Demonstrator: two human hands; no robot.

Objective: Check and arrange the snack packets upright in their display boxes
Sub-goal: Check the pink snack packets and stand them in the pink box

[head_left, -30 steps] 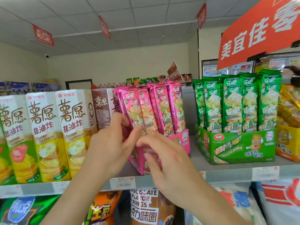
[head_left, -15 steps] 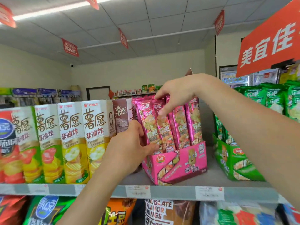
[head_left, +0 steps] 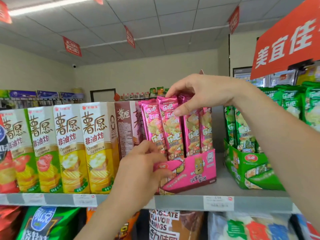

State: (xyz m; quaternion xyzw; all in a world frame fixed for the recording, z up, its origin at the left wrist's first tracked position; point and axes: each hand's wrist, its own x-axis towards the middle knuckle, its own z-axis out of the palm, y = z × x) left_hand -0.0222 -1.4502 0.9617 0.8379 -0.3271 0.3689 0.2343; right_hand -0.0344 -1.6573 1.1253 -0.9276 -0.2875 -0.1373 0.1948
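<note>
Several tall pink snack packets [head_left: 173, 130] stand upright in a pink display box [head_left: 195, 170] on the shelf. My right hand [head_left: 199, 94] reaches over from the right and pinches the top of a pink packet between thumb and fingers. My left hand [head_left: 143, 167] grips the box's left front corner, fingers curled over its edge. To the right, green packets [head_left: 242, 129] stand in a green display box [head_left: 256, 172].
Tall yellow and green chip cartons [head_left: 69, 149] and a brown carton [head_left: 126, 129] crowd the shelf left of the pink box. A grey shelf edge [head_left: 181, 201] with price tags runs below. Large snack bags [head_left: 173, 226] fill the lower shelf. A red sign [head_left: 285, 42] hangs at upper right.
My right hand rose from the box front to the packet tops and now pinches one. My left hand slid down from the packets onto the box's left corner. The view shifted left.
</note>
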